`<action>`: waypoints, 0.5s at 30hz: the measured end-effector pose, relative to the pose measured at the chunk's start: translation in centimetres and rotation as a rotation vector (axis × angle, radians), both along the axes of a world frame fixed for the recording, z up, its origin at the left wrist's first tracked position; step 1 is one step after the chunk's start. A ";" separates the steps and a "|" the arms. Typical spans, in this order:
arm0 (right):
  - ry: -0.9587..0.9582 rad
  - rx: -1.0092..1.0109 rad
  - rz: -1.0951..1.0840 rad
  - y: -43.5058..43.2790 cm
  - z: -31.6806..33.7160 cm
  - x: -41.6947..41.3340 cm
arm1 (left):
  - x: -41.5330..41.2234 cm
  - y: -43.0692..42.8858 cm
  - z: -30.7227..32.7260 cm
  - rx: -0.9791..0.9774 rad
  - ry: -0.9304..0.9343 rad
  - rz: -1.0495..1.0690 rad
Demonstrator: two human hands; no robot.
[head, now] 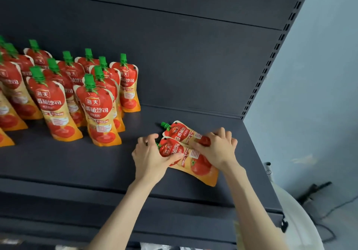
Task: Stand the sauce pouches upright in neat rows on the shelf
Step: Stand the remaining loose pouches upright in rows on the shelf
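Head view: two pouches are seen lying flat on the shelf (77,162), side by side between the hands. Long axes run from caps at the left hand (150,153) to bases at the right hand (218,147). The near pouch (201,166) is gripped at its neck by the left hand. The far pouch (182,132) is pinched near its base by the right. The standing rows (98,106) are found well left of the left hand.

Dark shelf (77,162) carries standing pouches (98,110) and two lying pouches (201,166).
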State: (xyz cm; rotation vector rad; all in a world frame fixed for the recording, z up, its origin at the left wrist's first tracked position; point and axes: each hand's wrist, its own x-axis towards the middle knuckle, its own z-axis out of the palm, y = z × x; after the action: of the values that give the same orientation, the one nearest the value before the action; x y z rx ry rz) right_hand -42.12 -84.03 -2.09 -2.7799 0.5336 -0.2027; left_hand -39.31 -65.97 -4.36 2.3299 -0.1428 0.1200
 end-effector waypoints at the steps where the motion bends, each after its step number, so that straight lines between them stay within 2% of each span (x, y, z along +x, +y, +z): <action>1: 0.000 0.038 0.002 0.1 0.0 -0.1 | -0.2 0.1 0.1 -0.058 0.005 -0.015; 6: -0.060 0.367 0.015 0.5 0.0 -0.5 | -1.0 0.6 0.7 -0.284 0.018 -0.040; 10: -0.145 0.556 -0.076 0.3 -0.1 -1.1 | -1.7 0.2 0.9 -0.459 0.038 -0.002; 12: -0.209 0.637 -0.117 0.1 -0.4 -1.6 | -2.1 -0.3 0.7 -0.620 0.107 0.062; 15: -0.300 0.772 -0.167 0.4 -1.0 -2.7 | -2.7 -1.0 0.6 -0.966 0.236 0.112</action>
State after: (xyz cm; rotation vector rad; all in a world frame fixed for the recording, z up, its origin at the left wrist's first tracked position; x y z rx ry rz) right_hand -44.83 -83.62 -3.12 -1.9191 0.6051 -0.3541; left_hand -41.99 -66.98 -3.74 1.3693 0.1431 -0.0334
